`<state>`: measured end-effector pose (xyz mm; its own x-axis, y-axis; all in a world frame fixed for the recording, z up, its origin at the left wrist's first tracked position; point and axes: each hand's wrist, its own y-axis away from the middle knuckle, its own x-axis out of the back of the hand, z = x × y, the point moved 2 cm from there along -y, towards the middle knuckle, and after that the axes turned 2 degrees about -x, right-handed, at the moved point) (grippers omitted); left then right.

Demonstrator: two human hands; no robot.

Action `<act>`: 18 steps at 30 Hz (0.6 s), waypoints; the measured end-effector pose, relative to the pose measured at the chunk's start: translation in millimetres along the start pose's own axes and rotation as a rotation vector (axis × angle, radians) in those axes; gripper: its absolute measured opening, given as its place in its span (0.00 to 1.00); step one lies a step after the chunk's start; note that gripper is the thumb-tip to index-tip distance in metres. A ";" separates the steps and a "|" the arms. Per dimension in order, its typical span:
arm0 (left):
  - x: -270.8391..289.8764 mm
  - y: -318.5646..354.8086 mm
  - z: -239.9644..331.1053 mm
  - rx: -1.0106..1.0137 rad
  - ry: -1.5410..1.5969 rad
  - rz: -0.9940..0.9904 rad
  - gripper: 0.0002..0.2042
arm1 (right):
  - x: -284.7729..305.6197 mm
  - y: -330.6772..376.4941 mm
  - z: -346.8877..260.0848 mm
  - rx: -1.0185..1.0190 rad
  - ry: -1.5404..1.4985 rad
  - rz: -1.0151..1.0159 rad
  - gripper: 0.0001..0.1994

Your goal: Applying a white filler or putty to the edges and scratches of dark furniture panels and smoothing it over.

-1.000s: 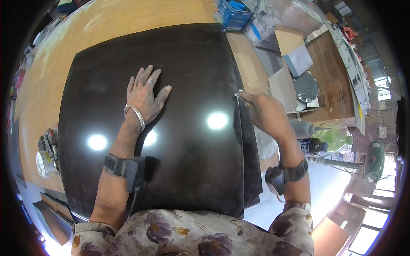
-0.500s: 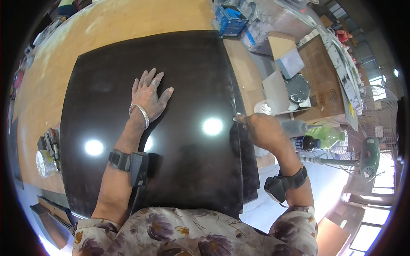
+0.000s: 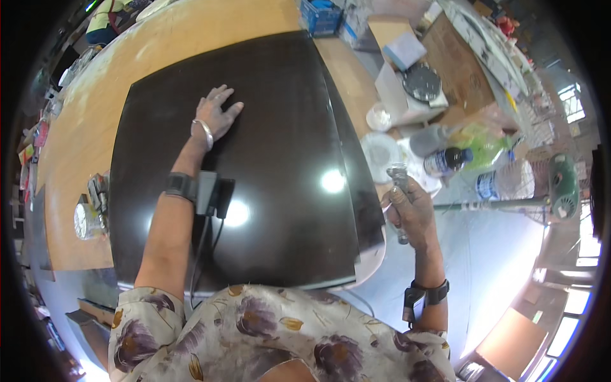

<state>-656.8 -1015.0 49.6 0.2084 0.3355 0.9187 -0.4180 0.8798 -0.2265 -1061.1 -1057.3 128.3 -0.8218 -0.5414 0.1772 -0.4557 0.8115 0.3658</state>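
Head view: left hand (image 3: 216,118) flat, fingers spread, pressing glossy black panel (image 3: 280,108) lying on wooden table (image 3: 83,134). Right hand (image 3: 410,213) clenched around slim metal tool (image 3: 398,184), just off panel's right edge. Dark bottle (image 3: 445,160) and green fan (image 3: 563,184) nearby.

Glossy black flat panel (image 3: 280,146) on wooden bench; small metal tool (image 3: 399,191) upright beside it.
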 end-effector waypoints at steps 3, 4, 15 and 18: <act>18.6 56.6 -36.6 -0.035 0.084 0.003 0.24 | 27.7 30.7 33.7 -0.012 0.006 0.011 0.14; 29.0 83.0 -44.3 -0.069 0.071 0.014 0.22 | 35.9 42.9 46.9 -0.054 0.083 0.022 0.13; 154.6 385.8 -184.1 0.625 -0.072 0.216 0.24 | -21.9 106.9 126.4 0.184 -0.072 -0.111 0.11; 141.5 419.3 -201.1 0.825 -0.160 0.347 0.27 | -33.6 105.6 142.9 -0.064 -0.317 -0.066 0.10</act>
<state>-624.7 -530.9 19.6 -0.1468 0.4319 0.8899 -0.9476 0.1966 -0.2517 -1130.4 -922.1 30.4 -0.8615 -0.4886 -0.1385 -0.4972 0.7562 0.4253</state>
